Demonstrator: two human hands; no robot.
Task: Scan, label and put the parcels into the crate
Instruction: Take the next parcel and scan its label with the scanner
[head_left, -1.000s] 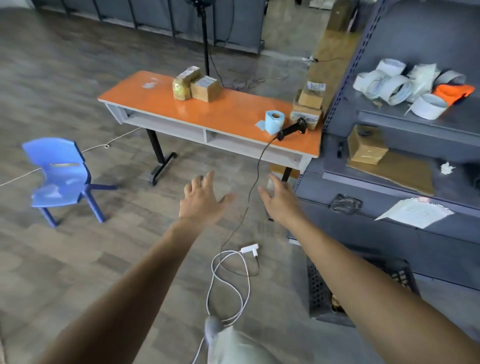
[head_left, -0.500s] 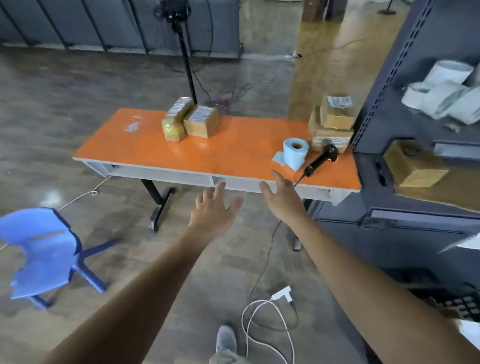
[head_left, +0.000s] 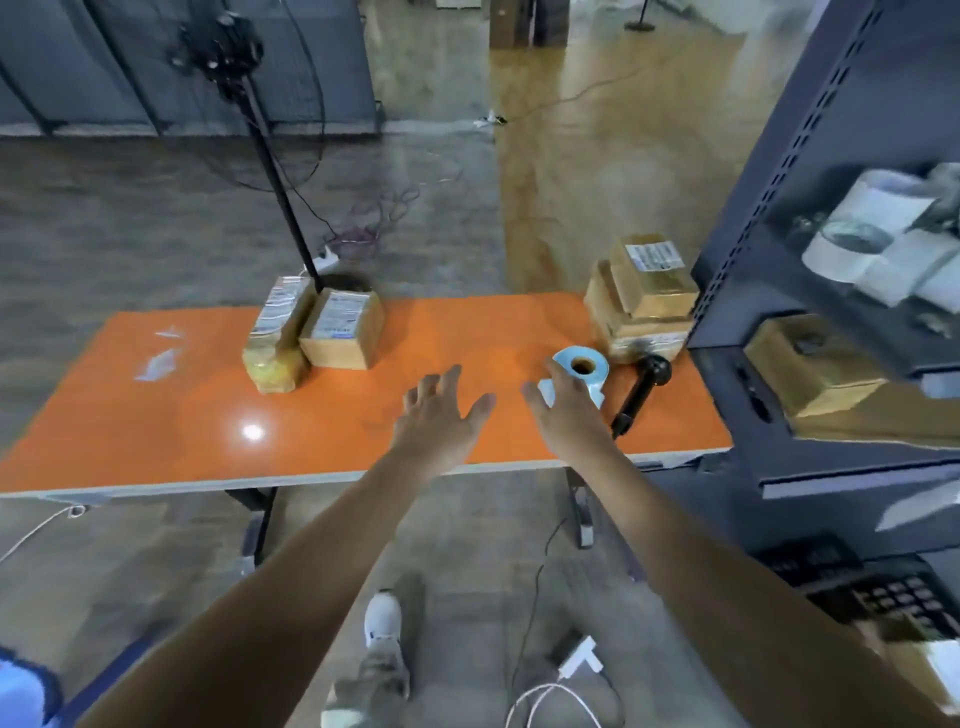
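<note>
— Two parcels stand touching at the far edge of your orange table (head_left: 156, 426): a taped parcel (head_left: 275, 332) on the left, a brown box (head_left: 340, 332) against its right side.

— And my hands?

— Your left hand (head_left: 441, 415) hovers palm down over the middle of the table, fingers spread, holding nothing. Your right hand (head_left: 566, 410) is just beside it, fingers straight and close together, thumb out to the side. It lies across the near side of the blue label roll (head_left: 584, 369), which stands upright; I cannot tell whether you touch it.

— Where is the scanner?

— The black scanner (head_left: 641, 389) lies just right of the roll, near the table's right end. Behind both, the stacked parcels (head_left: 644, 306) sit in the far corner, the top one bearing a white label.

— The crate?

— Far right, on the floor under the grey shelf rack (head_left: 779, 208): a dark crate (head_left: 893, 592), blurred, well apart from both your hands.
</note>
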